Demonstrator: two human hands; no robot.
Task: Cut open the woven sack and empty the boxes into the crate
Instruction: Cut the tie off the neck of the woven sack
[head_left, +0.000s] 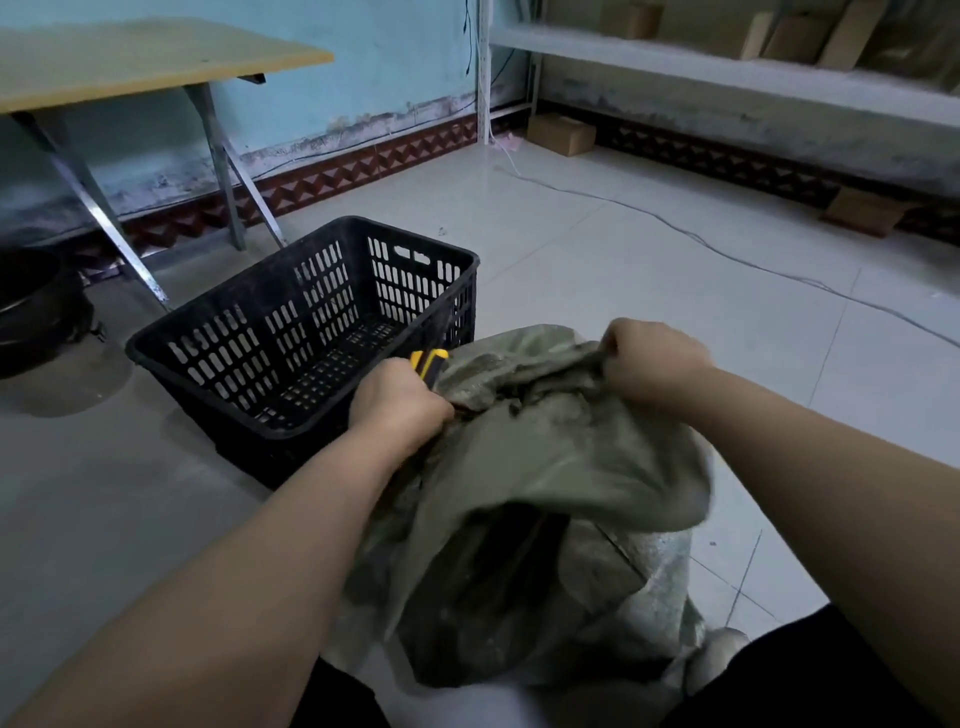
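Observation:
A grey-green woven sack (545, 467) stands on the floor between my knees, its top bunched up. My left hand (397, 402) is closed around a yellow and black utility knife (428, 364) at the sack's top left edge; the blade is hidden. My right hand (652, 358) grips a fold of sack fabric at the top right. A black slotted plastic crate (311, 332) sits on the floor just left of the sack, and nothing shows inside it. No boxes show inside the sack.
A wooden table (130, 57) on metal legs stands at the back left. A white shelf (727, 67) with cardboard boxes runs along the right wall. Two cardboard boxes (561, 134) lie under it. A cable (727, 254) crosses the tiled floor.

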